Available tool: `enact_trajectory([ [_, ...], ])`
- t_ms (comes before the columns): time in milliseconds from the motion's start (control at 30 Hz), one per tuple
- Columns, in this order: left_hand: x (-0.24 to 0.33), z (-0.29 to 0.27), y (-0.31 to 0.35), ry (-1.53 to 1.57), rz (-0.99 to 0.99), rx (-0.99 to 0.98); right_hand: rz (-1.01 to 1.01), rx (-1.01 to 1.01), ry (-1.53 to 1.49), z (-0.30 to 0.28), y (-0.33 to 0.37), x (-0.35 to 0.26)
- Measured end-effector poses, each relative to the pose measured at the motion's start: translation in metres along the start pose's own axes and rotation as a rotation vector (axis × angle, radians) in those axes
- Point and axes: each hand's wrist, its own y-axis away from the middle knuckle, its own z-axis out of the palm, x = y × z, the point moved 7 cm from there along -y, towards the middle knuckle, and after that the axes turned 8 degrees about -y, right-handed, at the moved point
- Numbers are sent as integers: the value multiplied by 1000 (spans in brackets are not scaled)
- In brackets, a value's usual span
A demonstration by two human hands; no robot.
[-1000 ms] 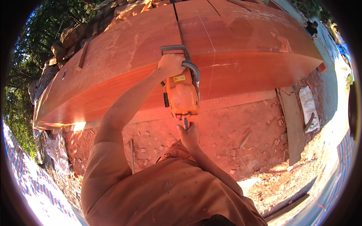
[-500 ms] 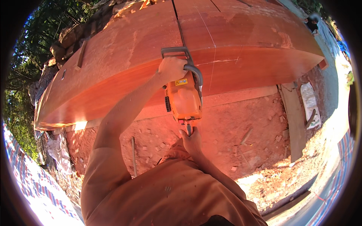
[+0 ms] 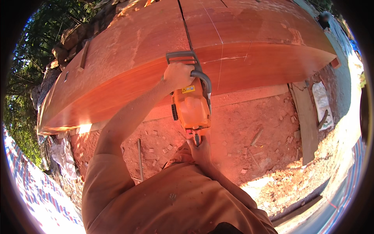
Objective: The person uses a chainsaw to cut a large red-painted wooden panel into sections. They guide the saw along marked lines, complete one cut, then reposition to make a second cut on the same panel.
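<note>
An orange chainsaw [image 3: 191, 107] is held between both my hands, its body close to the near side of a huge red-brown timber slab [image 3: 156, 50]. My left hand [image 3: 179, 75] wraps round the dark front handle, just behind the black hand guard [image 3: 183, 57]. Lower down, my right hand [image 3: 200, 150] grips the rear handle. The long thin guide bar [image 3: 184, 24] reaches away from me across the slab's top; I cannot tell how deep it sits in the wood. White marking lines [image 3: 222, 42] run over the top and side, right of the bar.
Sawdust and wood chips cover the ground [image 3: 249, 144] by my legs. A plank [image 3: 303, 124] and a white sack [image 3: 321, 102] lie at the right. Rocks [image 3: 74, 37] stand behind the slab at the left. Striped sheeting [image 3: 33, 195] edges the lower left. Someone's dark head [image 3: 324, 17] shows far right.
My hands and the chainsaw have stayed nearly in place, the saw's rear end shifting slightly right and down. The whole view has moved a little.
</note>
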Motion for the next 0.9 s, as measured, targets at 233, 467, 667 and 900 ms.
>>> enact_trajectory([
  [233, 1, 1, 3, 7, 34, 55, -22, -15, -20, 0, 3, -1],
  [467, -12, 4, -14, 38, 45, 133, -37, 25, -21, 10, -23, -1],
  [667, -28, 9, -26, 5, -14, 81, -60, 55, -24, 19, -41, -10],
  [900, -52, 5, -39, 5, -76, 46, -25, 2, -61, 33, -54, -24],
])
